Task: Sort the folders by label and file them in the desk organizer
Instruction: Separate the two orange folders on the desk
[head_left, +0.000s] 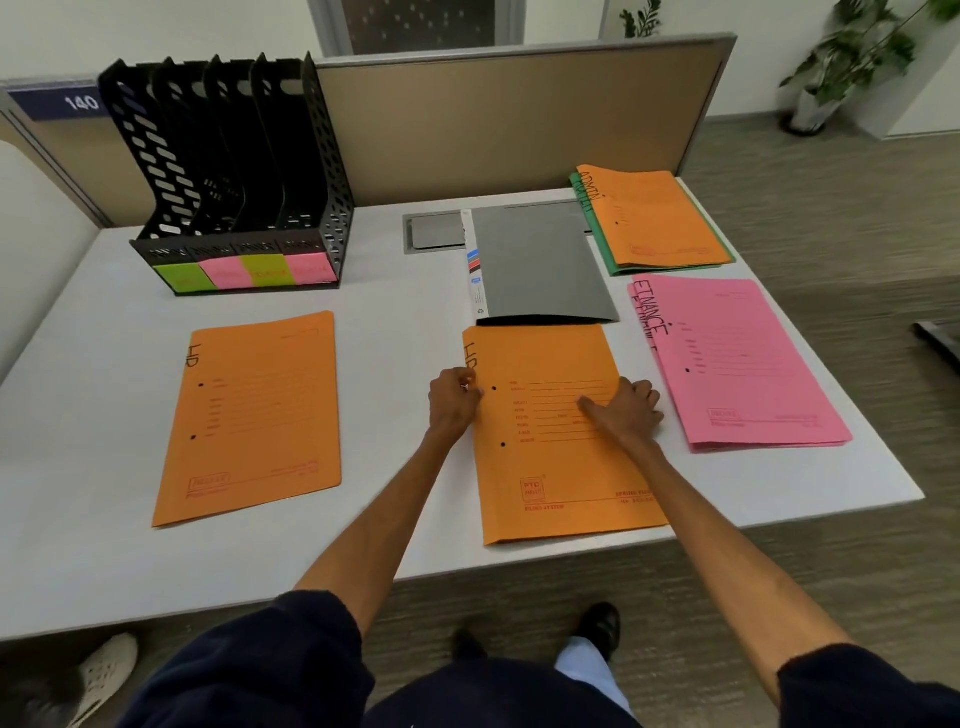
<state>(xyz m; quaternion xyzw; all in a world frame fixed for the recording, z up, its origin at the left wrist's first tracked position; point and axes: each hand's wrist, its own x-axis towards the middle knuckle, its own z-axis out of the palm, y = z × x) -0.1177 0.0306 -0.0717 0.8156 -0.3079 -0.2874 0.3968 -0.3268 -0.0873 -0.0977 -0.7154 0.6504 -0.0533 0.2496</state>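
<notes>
While both my hands sit on the orange folder marked HR at the near edge of the worktop, I'm sizing it up. My left hand has its fingers curled at the spine edge, pinched narrow on the fold by the look of it, though I can't tell if they've really caught it. My right hand lies flat, fingers spread on the cover, holding nothing. It's thin card: light, floppy, likely to sag if lifted by one corner. Best taken along the spine, where it's stiffest. A second HR folder lies well to the left. The black organizer stands at the back left, slots empty as far as I can see.
</notes>
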